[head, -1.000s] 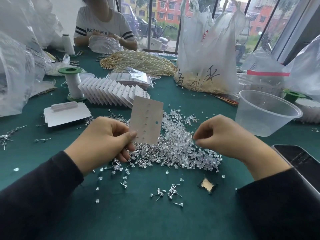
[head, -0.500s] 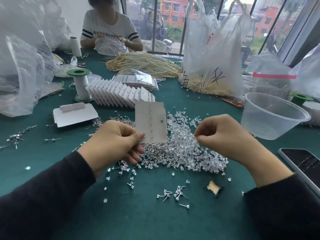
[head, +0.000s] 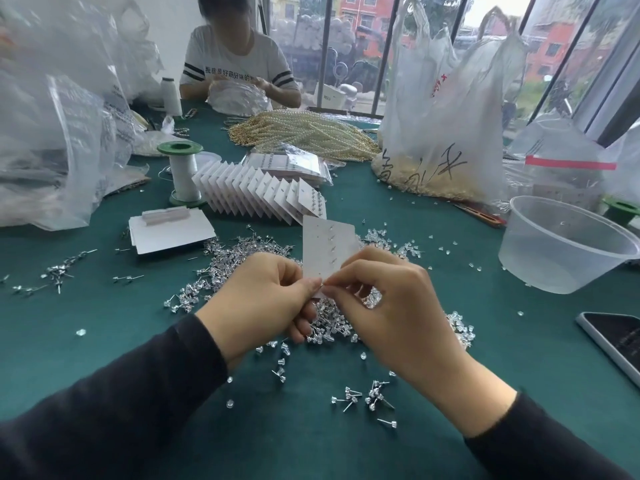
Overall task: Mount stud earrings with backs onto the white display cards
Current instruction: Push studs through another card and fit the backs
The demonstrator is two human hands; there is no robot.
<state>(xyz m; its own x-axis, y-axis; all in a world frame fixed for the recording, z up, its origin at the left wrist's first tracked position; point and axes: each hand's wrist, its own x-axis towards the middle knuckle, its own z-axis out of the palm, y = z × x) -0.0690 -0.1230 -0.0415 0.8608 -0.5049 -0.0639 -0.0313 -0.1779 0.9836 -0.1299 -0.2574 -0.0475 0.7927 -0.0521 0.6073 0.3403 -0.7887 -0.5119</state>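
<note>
My left hand [head: 263, 292] pinches the lower edge of a white display card [head: 329, 247] and holds it upright above the table. Several stud posts stick out of the card in a column. My right hand [head: 388, 299] meets the card's lower edge, its thumb and forefinger pinched on something too small to make out. Under both hands lies a heap of clear earring backs and silver studs [head: 242, 258]. A few loose studs [head: 370, 398] lie nearer to me.
A fanned row of filled cards [head: 256, 192] stands behind the heap, beside a green-capped spool [head: 181, 171]. A clear plastic bowl [head: 561, 244] sits at right, a phone [head: 616, 341] at the right edge. Plastic bags, pearl strands [head: 304, 133] and another person are across the green table.
My right hand moved left from beside the heap to the card's lower edge. The card now stands more upright, showing its posts.
</note>
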